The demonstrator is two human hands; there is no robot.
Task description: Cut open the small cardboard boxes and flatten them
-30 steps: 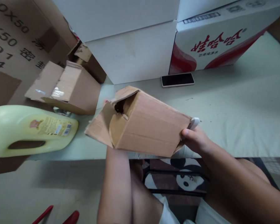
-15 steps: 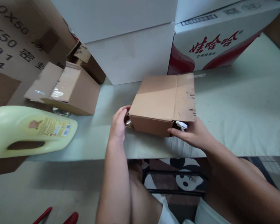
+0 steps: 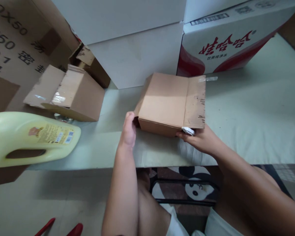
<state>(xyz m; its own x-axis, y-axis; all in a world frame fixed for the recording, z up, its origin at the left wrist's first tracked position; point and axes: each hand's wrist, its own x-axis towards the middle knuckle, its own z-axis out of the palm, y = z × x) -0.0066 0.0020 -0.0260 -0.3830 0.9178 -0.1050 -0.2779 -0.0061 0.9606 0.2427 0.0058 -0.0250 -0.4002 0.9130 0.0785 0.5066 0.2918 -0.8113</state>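
Note:
A brown cardboard box (image 3: 163,98) lies on the pale green cloth in front of me, its end flaps sticking out to both sides. My left hand (image 3: 129,130) grips the flap at the box's left end, fingers partly hidden behind it. At the right end, my right hand (image 3: 199,137) holds the near corner, thumb on the front face and the other fingers out of sight under the flap. A small white object (image 3: 188,131) pokes out of the right opening beside that thumb; its kind is not clear. Clear tape (image 3: 211,78) hangs off the far right corner.
White cartons (image 3: 137,55) and a red-and-white water carton (image 3: 218,49) stand behind the box. To the left are an open cardboard box (image 3: 85,93), a yellow jug (image 3: 34,137) lying on its side, and a large printed carton (image 3: 9,65). The table's front edge runs below my hands.
The left flap has swung outward with my left hand, which shifted slightly right. The box has tipped a little, showing less of its front. The white object sits slightly further left.

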